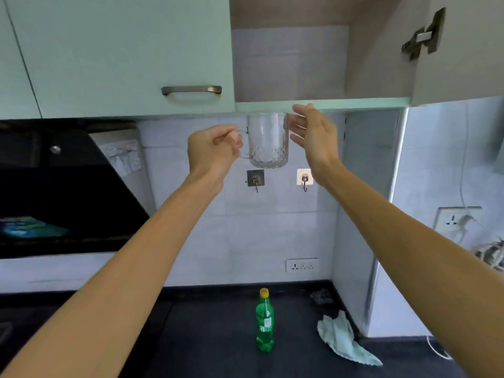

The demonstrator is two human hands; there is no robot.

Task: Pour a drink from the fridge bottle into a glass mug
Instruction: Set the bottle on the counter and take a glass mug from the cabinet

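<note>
A clear cut-glass mug (268, 140) hangs in the air just below the open wall cupboard (321, 103). My left hand (214, 150) grips its handle on the left side. My right hand (313, 135) is beside the mug's right wall with fingers straight; whether it touches the glass I cannot tell. A green plastic bottle (265, 321) with a yellow cap stands upright on the dark counter (212, 339) far below both hands, capped and untouched.
The cupboard door (458, 50) stands open at the right. A black hood (54, 186) fills the left. Two wall hooks (255, 180) sit under the mug. A pale cloth (343, 338) lies on the counter right of the bottle; a socket with a plugged-in cable (455, 221) is on the right wall.
</note>
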